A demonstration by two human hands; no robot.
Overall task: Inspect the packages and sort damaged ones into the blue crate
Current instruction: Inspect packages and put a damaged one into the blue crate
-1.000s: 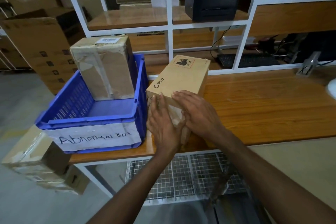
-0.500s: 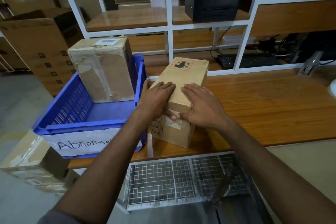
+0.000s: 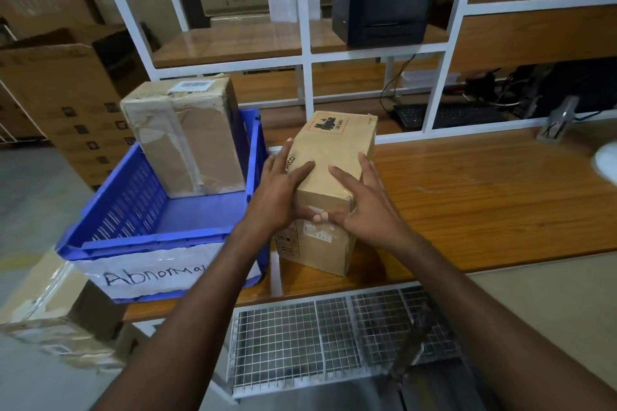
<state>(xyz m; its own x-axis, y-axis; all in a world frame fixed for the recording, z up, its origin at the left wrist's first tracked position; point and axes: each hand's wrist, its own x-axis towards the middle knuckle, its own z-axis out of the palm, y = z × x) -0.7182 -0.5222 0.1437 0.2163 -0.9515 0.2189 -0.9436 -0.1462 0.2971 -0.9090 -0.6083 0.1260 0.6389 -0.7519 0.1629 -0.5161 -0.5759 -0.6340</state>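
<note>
A brown cardboard package with a "PICO" print and a red-framed label stands on the wooden bench, just right of the blue crate. My left hand lies on its left top edge, fingers straight over the top and thumb on the near face. My right hand lies on its right top edge the same way. The crate bears a white "Abnormal" sign and holds a taped, torn package standing upright at its far end.
A white shelf frame rises behind the bench with a black printer on it. A keyboard lies behind the frame. Taped cartons sit at the lower left, a wire shelf under the bench, stacked boxes at far left.
Both hands slid from the package's near face up onto its top and spread to the left and right edges. The package itself stays in the same spot on the bench.
</note>
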